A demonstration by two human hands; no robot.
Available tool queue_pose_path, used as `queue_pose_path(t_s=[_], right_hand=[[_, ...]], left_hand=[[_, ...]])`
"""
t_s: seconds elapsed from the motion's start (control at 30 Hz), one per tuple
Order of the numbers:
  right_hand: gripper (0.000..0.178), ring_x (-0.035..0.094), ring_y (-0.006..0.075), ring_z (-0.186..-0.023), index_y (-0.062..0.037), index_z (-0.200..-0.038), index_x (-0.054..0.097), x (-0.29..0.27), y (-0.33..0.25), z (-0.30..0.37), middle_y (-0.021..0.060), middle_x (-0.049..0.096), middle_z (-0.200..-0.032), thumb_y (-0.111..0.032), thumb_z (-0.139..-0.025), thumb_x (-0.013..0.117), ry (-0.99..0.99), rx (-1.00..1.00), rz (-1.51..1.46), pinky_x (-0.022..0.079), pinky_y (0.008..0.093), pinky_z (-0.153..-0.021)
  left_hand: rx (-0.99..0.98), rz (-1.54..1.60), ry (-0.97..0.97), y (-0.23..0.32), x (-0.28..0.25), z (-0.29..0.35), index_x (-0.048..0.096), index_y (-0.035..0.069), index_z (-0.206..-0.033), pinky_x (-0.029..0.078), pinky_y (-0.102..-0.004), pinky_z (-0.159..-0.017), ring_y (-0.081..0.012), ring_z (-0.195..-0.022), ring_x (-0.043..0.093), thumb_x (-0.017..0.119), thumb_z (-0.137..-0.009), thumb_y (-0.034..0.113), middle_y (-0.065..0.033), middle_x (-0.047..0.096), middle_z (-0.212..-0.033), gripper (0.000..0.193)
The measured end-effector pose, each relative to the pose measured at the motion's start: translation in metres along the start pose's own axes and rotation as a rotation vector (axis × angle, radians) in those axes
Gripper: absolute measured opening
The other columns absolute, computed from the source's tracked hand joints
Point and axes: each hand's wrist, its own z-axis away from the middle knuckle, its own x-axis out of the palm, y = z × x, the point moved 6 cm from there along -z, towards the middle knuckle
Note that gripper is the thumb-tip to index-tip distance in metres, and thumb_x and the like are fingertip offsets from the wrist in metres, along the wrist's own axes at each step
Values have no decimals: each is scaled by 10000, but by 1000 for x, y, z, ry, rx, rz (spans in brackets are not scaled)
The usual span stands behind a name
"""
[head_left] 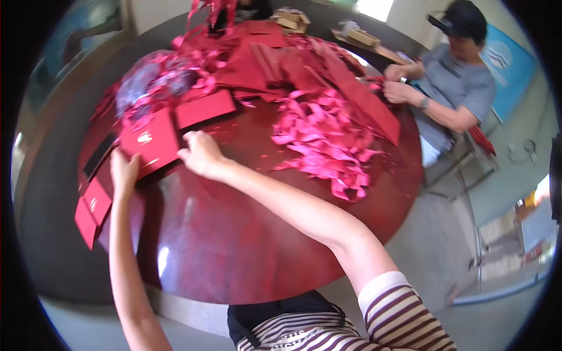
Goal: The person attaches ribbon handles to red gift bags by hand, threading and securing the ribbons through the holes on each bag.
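Observation:
A red rectangular paper piece with gold print (153, 139) stands tilted at the table's left side; whether it is a bag or a folder I cannot tell. My left hand (124, 171) grips its lower left edge, thumb on the front. At its right edge is my right hand (202, 154), fingers bent and closed against the side. Just behind lies another red paper piece (206, 109), plain on the face I see. Left of my left hand, smaller red pieces with gold print (96, 202) rest by the table rim, near a dark flat bar (99, 155).
Loose pink ribbons (328, 137) lie heaped on the round dark-red table (246, 245). Behind are stacked red paper sheets (252, 67) and clear plastic wrap (140, 85) among ribbons. A person in a grey shirt (453, 88) works at the right. Cardboard trays (357, 36) stand far back.

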Motion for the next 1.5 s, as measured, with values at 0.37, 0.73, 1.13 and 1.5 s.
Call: queue_pose_path(t_s=[0.37,0.73,1.13,1.5], right_hand=[[198,513,339,-954,3,-986,555,-93,-17,137,173,532,-963,-104,-819,547,-171,-173,93,421,418,-844],[146,452,258,-901,-8,-822,531,-71,-27,168,118,480,-919,-75,-692,525,81,-441,338,396,348,-778],[156,513,300,-828,15,-855,564,-97,-32,153,153,511,-855,-10,-712,507,9,-456,126,415,382,-748],[313,581,126,-779,8,-1172,456,-395,0,149,101,601,-975,-181,-926,488,721,126,-113,460,226,-623]], left_hand=[[736,-102,-171,200,40,43,388,-48,-1264,296,-426,-1040,-354,-1246,368,593,-685,14,-222,409,-1313,617],[604,-581,-204,168,146,-10,311,-6,-1329,433,-399,-867,-285,-1073,474,630,-673,21,-140,462,-1187,730],[662,-460,-202,215,105,14,369,25,-1303,420,-410,-836,-307,-1052,464,647,-700,48,-167,468,-1136,664],[744,254,-161,274,-48,131,359,23,-1321,392,-434,-906,-399,-1012,462,526,-591,-141,-226,437,-1113,766]])
